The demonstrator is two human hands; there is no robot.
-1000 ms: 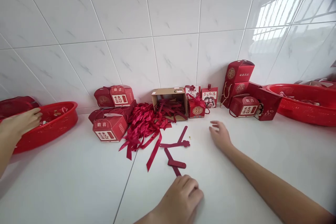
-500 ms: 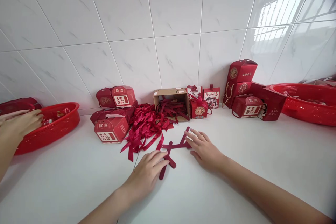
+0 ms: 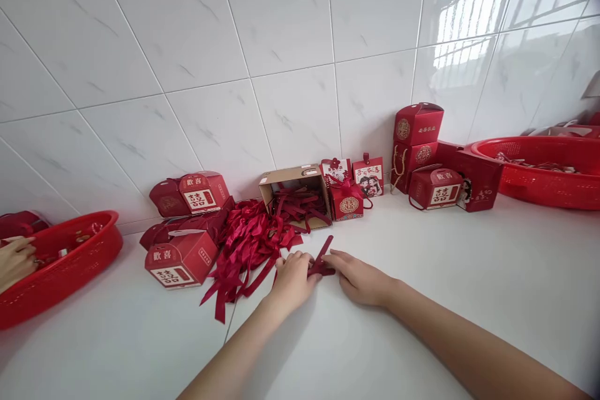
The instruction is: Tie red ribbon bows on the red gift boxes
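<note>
White tiled surface (image 3: 422, 300) and wall (image 3: 281, 44), left hand (image 3: 293, 276) and right hand (image 3: 363, 280) in pinched grip on red strips (image 3: 325, 249)

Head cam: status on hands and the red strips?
Left hand pinching red strips. Right hand on them, grip unclear. Ribbon pile close on the left, not blocking.
</note>
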